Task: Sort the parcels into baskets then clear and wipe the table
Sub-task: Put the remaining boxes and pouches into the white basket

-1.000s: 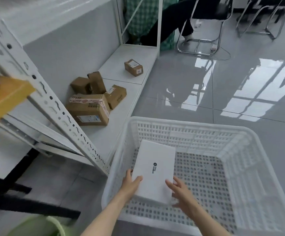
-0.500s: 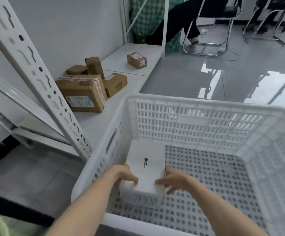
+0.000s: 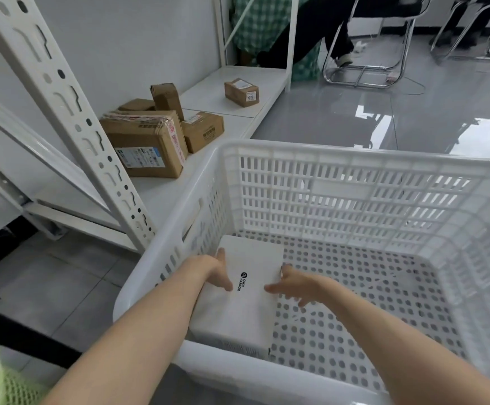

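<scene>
Sorting step: I judged the white box (image 3: 245,308) as good as placed. It lay flat on the floor of the white basket (image 3: 355,153), in the basket's near-left corner, long side along the left wall.
left hand (image 3: 217,273): fingers straight, laid against the box's left edge, not wrapped round it.
right hand (image 3: 293,285): fingers spread and loose at the box's right edge. It was blurred, so I couldn't tell whether they touched. Gripping nothing.
box handling: it looked like rigid printed card with a smooth finish, probably light for its size. My guess was slick under dry fingertips, with corners that dent.
grip: I'd have taken it by the two long edges, one palm per side, no pinch on the top face.
left of basket: brown cartons (image 3: 147,141) sat on a low white shelf (image 3: 162,197), well apart from both hands.
remaining: I judged those cartons possibly unsorted. No table or cloth was in view.
</scene>
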{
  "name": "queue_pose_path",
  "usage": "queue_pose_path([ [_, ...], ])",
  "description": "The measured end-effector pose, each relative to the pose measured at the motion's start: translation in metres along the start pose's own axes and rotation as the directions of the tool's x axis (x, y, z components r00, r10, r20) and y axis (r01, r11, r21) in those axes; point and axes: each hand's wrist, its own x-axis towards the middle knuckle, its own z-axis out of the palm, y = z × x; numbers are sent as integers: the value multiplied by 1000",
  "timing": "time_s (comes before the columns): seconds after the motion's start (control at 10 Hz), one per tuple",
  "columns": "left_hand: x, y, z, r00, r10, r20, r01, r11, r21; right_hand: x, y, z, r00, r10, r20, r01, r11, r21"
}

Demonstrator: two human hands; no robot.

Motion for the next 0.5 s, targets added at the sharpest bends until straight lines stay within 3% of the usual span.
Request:
queue_pose_path([
  [0.1, 7, -3, 1, 996, 78, 34, -78, 997, 8, 9, 0, -6, 982, -146, -124, 150, 988, 27],
  [0.3, 9, -2, -1, 994, 90, 55, -94, 992, 80, 7, 1, -7, 968, -203, -145, 187, 975, -118],
  [0.5, 10, -1, 4, 998, 65, 5, -65, 991, 114, 10, -6, -8, 968, -185, -168, 164, 977, -135],
])
